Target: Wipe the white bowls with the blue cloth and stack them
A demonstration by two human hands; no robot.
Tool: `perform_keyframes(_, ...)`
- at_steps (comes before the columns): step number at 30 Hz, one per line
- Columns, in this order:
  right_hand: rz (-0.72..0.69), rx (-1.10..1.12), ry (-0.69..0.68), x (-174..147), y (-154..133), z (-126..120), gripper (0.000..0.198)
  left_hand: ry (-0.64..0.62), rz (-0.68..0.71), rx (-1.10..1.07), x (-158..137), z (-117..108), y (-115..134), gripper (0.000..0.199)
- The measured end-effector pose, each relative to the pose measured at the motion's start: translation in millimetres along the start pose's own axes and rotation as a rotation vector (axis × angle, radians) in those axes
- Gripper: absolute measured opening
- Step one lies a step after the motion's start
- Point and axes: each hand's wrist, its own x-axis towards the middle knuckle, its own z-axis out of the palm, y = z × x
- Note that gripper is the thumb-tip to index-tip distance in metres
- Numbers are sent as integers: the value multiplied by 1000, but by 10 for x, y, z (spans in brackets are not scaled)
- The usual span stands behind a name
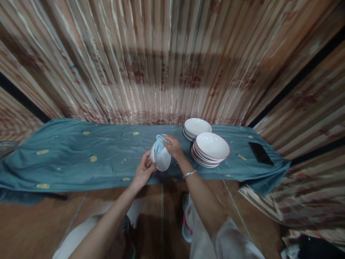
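Note:
A white bowl (163, 161) is tilted over the front part of the table, its side facing me. My left hand (145, 168) grips it from the left, fingers around its edge. My right hand (173, 146) is closed on a light blue cloth (160, 143), which is pressed against the bowl at its upper rim. Just right of my right hand, a stack of white bowls with red rims (211, 146) stands on the table. Behind that stack is another pile of white dishes with dark rims (197, 126).
A teal cloth with yellow patterns (81, 154) covers the long table. A black phone (261, 153) lies at its right end. Striped curtains (151, 64) hang behind and at both sides. Dark frame poles (299, 79) slant at the sides, and brown floor tiles lie below.

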Motion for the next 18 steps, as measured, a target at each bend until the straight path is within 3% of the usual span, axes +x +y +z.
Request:
perform_keyframes(10,-100,201,-113,-309,-387,264,27,56,-94,-73,-22,-45,44,74)
perform_keyframes(18,-97,294,-261,-657,-453,144,21,71,-139,-140,-104,-46,115,83)
